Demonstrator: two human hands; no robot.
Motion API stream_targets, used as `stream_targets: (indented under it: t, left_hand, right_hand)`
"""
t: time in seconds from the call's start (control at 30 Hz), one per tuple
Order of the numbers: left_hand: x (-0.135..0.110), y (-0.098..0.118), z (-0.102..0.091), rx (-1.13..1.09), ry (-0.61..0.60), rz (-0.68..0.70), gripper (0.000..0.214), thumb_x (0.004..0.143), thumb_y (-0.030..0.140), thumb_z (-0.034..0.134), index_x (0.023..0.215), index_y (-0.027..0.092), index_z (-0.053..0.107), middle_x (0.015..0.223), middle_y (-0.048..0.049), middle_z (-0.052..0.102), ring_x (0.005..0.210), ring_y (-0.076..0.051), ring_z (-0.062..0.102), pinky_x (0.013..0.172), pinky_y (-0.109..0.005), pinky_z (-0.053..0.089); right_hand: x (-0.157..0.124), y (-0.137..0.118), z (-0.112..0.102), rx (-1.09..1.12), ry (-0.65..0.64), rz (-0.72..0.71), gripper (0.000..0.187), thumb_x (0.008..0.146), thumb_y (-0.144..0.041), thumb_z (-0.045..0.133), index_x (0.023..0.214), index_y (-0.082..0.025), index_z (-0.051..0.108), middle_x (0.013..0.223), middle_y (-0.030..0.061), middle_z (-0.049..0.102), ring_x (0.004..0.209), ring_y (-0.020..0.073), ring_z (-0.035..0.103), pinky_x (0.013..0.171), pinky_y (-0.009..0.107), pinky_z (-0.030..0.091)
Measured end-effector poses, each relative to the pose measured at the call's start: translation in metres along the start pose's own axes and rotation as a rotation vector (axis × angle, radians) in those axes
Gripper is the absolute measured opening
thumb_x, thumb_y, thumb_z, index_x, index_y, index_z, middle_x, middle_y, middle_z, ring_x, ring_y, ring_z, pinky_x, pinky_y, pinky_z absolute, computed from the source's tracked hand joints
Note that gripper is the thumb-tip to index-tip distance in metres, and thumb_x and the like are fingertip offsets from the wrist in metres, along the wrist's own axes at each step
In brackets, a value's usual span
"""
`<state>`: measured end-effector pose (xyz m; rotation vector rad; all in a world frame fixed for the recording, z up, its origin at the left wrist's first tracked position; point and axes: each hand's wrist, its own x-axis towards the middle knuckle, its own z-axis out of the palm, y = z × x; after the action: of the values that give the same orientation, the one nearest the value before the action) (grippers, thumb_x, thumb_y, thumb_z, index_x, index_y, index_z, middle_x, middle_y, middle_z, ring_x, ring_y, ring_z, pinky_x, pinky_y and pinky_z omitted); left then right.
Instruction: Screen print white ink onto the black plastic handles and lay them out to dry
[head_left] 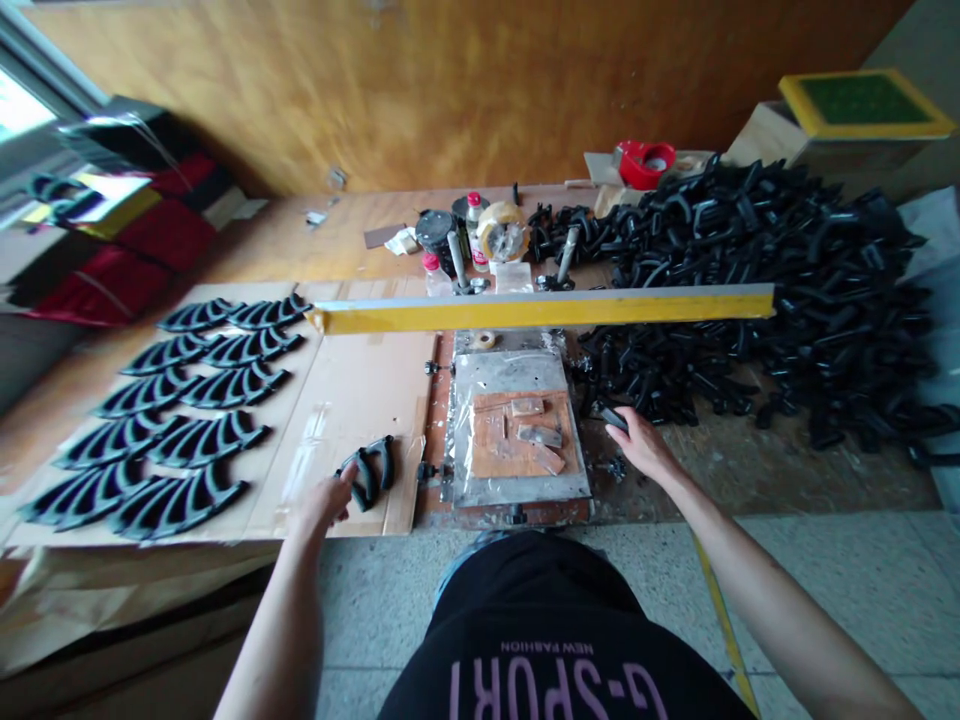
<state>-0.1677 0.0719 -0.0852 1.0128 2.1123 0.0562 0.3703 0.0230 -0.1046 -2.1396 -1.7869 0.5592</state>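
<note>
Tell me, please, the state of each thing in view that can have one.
Left hand, fingers at black parts
Right hand, closed on a black piece
Curved parts at left, laid in two columns
Black pile, jumbled
Yellow bar, set crosswise
Bottles, upright, capped
Cardboard, flat, taped

My wooden counter (277,240) carried a flat cardboard sheet (360,375) at ten o'clock, a metal-topped base (510,372) at twelve, a black tub (435,235) and red-capped bottle (475,222) beyond it, and a heap of black pieces (757,240) between one and two.
</note>
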Motion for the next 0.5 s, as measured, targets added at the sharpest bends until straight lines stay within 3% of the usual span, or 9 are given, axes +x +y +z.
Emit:
stream_targets:
  t: [0.03, 0.1, 0.2, 0.3, 0.4, 0.5]
  left_hand:
    - [-0.007, 0.022, -0.007, -0.075, 0.003, 0.055, 0.046, 0.078, 0.063, 0.052, 0.063, 0.020, 0.057, 0.036, -0.0040, 0.050, 0.034, -0.022, 0.050, 0.044, -0.033, 0.042]
    - [-0.027, 0.073, -0.016, -0.336, 0.043, 0.318, 0.053, 0.079, 0.069, 0.049, 0.079, 0.017, 0.061, 0.051, -0.0058, 0.061, 0.044, -0.019, 0.056, 0.047, -0.029, 0.044]
    - [-0.067, 0.153, -0.022, -0.724, 0.039, 0.726, 0.060, 0.082, 0.072, 0.044, 0.100, 0.018, 0.059, 0.063, -0.0038, 0.065, 0.047, -0.012, 0.055, 0.050, -0.023, 0.045]
    - [-0.106, 0.210, -0.023, -0.931, -0.005, 0.924, 0.053, 0.087, 0.068, 0.039, 0.087, 0.018, 0.059, 0.058, -0.0018, 0.061, 0.043, -0.010, 0.050, 0.045, -0.022, 0.041]
    - [-0.131, 0.218, -0.020, -0.945, 0.005, 0.954, 0.053, 0.089, 0.063, 0.038, 0.083, 0.017, 0.062, 0.057, -0.0018, 0.059, 0.045, -0.011, 0.050, 0.045, -0.022, 0.041]
    - [-0.140, 0.183, -0.006, -0.904, -0.006, 0.869, 0.059, 0.089, 0.066, 0.039, 0.098, 0.016, 0.068, 0.070, -0.0040, 0.067, 0.055, -0.012, 0.056, 0.049, -0.022, 0.043]
  right_hand:
    - [0.004, -0.018, -0.003, 0.059, -0.036, -0.049, 0.031, 0.088, -0.032, 0.057, 0.115, -0.020, 0.051, 0.106, 0.0106, 0.068, 0.094, 0.0238, 0.066, 0.079, 0.034, 0.048]
    - [0.011, -0.059, -0.003, 0.100, -0.144, -0.155, 0.030, 0.089, -0.040, 0.058, 0.110, -0.021, 0.050, 0.096, 0.0056, 0.070, 0.083, 0.0212, 0.067, 0.070, 0.029, 0.048]
    - [0.020, -0.116, 0.007, -0.082, -0.223, -0.293, 0.024, 0.095, -0.041, 0.051, 0.105, -0.019, 0.052, 0.090, 0.0090, 0.071, 0.080, 0.0222, 0.068, 0.068, 0.028, 0.046]
    - [0.027, -0.147, 0.021, -0.296, -0.183, -0.367, 0.029, 0.097, -0.041, 0.047, 0.107, -0.015, 0.055, 0.101, 0.0172, 0.070, 0.092, 0.0269, 0.068, 0.076, 0.033, 0.048]
    - [0.030, -0.146, 0.027, -0.313, -0.082, -0.377, 0.032, 0.092, -0.043, 0.055, 0.104, -0.014, 0.061, 0.108, 0.0190, 0.068, 0.104, 0.0303, 0.063, 0.085, 0.039, 0.049]
    - [0.030, -0.119, 0.015, -0.138, 0.013, -0.363, 0.028, 0.092, -0.038, 0.053, 0.102, -0.015, 0.066, 0.101, 0.0119, 0.071, 0.100, 0.0263, 0.063, 0.085, 0.037, 0.051]
